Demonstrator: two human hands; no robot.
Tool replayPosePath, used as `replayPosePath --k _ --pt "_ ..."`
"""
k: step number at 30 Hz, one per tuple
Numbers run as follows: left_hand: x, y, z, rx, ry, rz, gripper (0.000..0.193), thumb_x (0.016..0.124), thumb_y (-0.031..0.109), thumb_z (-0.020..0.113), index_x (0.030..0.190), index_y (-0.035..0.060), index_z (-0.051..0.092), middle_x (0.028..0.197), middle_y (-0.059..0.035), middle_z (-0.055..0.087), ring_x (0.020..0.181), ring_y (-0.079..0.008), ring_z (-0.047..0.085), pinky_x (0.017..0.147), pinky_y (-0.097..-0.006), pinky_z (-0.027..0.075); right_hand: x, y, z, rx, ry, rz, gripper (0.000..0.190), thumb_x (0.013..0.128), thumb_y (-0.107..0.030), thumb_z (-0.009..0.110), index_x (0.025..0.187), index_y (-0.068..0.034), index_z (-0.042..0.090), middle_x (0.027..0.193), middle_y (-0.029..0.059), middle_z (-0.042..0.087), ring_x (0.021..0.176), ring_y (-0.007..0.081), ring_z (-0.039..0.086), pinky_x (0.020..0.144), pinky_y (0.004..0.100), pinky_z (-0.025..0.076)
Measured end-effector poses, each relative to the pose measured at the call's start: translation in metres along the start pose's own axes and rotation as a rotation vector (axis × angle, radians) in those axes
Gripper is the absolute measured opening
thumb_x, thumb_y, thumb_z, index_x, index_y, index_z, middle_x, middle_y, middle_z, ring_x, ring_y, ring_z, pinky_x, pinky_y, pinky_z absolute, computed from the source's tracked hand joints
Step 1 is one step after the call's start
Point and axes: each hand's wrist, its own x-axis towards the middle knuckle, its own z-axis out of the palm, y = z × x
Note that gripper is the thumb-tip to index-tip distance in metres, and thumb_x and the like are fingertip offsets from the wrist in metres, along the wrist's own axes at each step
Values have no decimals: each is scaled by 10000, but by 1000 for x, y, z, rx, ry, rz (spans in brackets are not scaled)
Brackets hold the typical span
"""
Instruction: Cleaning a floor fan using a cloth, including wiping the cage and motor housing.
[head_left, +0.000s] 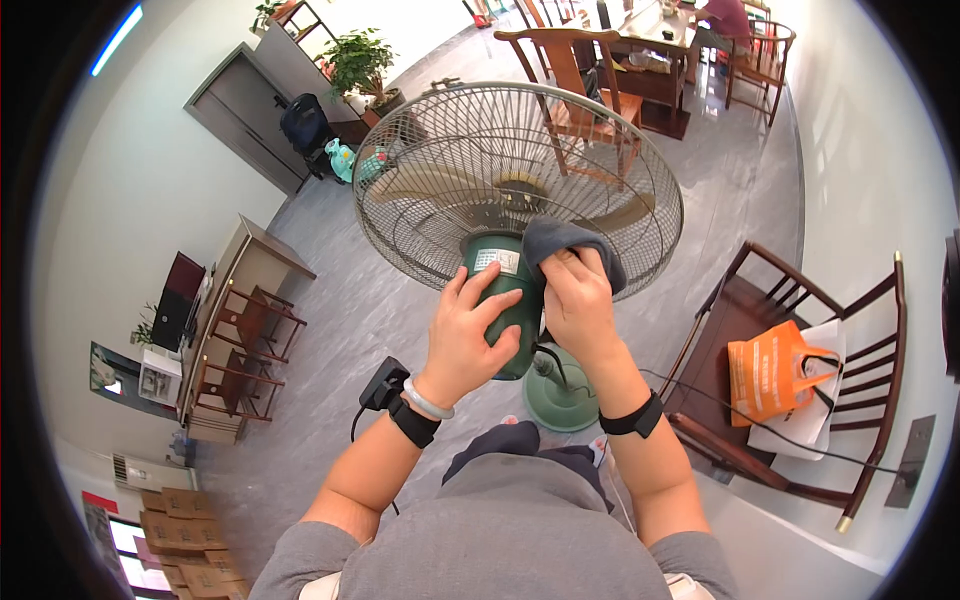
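Observation:
Before me stands a pedestal fan with a round wire cage, a green motor housing and a round green base on the floor. My left hand rests on top of the housing, fingers spread, its fingertips by a white label that bears writing. In my right hand is a dark grey cloth, bunched under the fingers. The cloth lies against the housing's right side and the back of the cage. Behind the wires the fan blades are visible.
A wooden armchair at right holds an orange bag. A black cable crosses it to a wall socket. Beyond the fan are a wooden chair and a seated person. Cardboard boxes stack at lower left.

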Motion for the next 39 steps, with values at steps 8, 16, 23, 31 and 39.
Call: replayPosePath --k 8,16,23,31,39 --pt "4 -1 1 -37 23 34 398 712 211 695 1103 136 707 1356 -139 549 1207 -463 482 1068 -528 387 -4 27 25 -151 -239 12 317 785 -10 567 1086 -55 654 950 147 684 811 346 660 708 419 524" --pt "3 -2 -4 -55 65 4 339 696 202 692 1021 105 701 1295 -142 577 1137 -455 530 1068 -540 390 38 -18 6 17 -298 -55 388 752 27 568 1131 -28 630 946 159 673 821 356 651 720 417 526" --pt "1 -3 -1 -74 102 1 322 688 204 699 997 113 708 1280 -128 585 1163 -466 512 1066 -542 397 14 8 34 65 -237 4 360 765 72 516 1090 2 654 942 205 672 836 381 655 738 436 523" --pt "-1 -6 -3 -92 88 -27 362 701 218 695 1056 152 726 1328 -99 572 1205 -453 490 1056 -525 415 -9 15 -2 158 -344 229 347 781 117 505 1078 25 658 1093 208 679 1046 354 656 912 369 496" --pt "-4 -5 -4 -82 67 -36 372 697 216 698 1063 161 725 1353 -72 560 1238 -458 465 1026 -524 438 100 -19 -68 9 157 -32 202 869 60 582 1062 73 639 952 206 676 828 328 676 771 336 517"
